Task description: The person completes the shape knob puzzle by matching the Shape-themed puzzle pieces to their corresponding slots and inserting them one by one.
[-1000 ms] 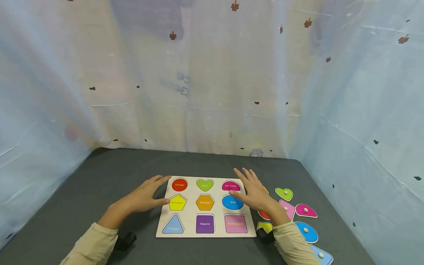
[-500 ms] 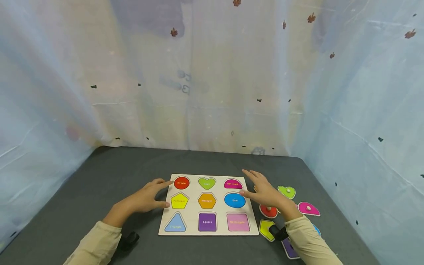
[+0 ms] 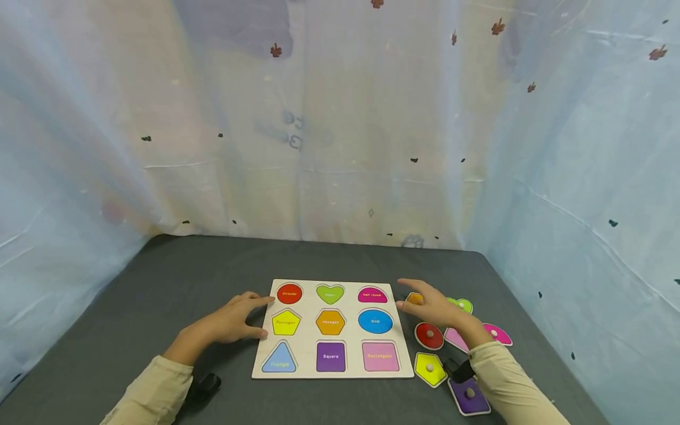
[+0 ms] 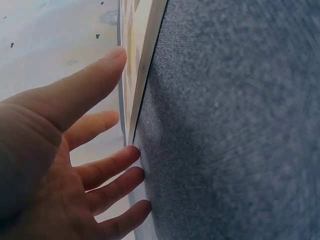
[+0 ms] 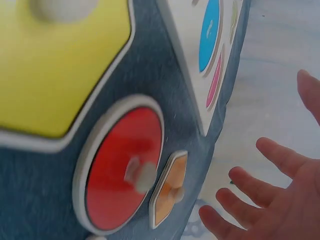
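A white shape puzzle board (image 3: 305, 339) with coloured, labelled recesses lies flat on the dark table. At its left edge is my left hand (image 3: 227, 320), fingers spread, thumb and index tip close to the rim; the left wrist view shows the thumb beside the board's side (image 4: 143, 70). Whether it touches I cannot tell. My right hand (image 3: 434, 307) hovers off the board's right edge with loose, parted fingers and holds nothing. Below and beside it lie knobbed pieces: a red circle (image 5: 120, 170), an orange hexagon (image 5: 170, 187) and a yellow pentagon (image 3: 430, 369).
More knobbed pieces lie right of the board: a purple square (image 3: 468, 396), a magenta half round (image 3: 496, 334), a green heart (image 3: 463, 304) and a pink rectangle (image 3: 455, 339), partly behind the right forearm. A pale curtain (image 3: 340, 118) hangs behind the table (image 3: 212, 260).
My right hand has moved right, from over the board's right side to beyond its edge, uncovering the red circle and orange hexagon. My left hand stays by the left edge.
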Motion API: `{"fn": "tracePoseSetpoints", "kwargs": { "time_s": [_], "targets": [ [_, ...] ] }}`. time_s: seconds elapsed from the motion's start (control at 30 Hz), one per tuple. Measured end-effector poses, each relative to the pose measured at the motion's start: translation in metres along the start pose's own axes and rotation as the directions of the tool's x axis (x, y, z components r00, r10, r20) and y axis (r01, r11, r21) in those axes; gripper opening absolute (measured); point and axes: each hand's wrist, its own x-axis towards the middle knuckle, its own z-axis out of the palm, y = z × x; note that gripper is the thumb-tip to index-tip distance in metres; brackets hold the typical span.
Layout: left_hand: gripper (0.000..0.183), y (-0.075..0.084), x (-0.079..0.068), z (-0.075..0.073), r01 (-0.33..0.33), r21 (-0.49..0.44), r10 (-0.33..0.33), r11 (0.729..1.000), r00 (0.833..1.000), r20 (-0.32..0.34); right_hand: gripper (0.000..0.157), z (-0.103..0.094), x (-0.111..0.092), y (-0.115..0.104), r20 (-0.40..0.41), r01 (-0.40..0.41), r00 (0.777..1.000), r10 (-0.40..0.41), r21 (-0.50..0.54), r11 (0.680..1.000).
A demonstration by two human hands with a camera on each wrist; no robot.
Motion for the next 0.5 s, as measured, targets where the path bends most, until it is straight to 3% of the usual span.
{"fn": "tracePoseSetpoints", "kwargs": {
  "time_s": [0.5],
  "targets": [
    [0.084, -0.003, 0.001, 0.002, 0.009, -0.004, -0.009, 1.000, 1.000, 0.002, 0.062, -0.020, -0.007, 0.020, 0.021, 0.018, 1.000, -0.018, 0.000, 1.000]
  ]
}}
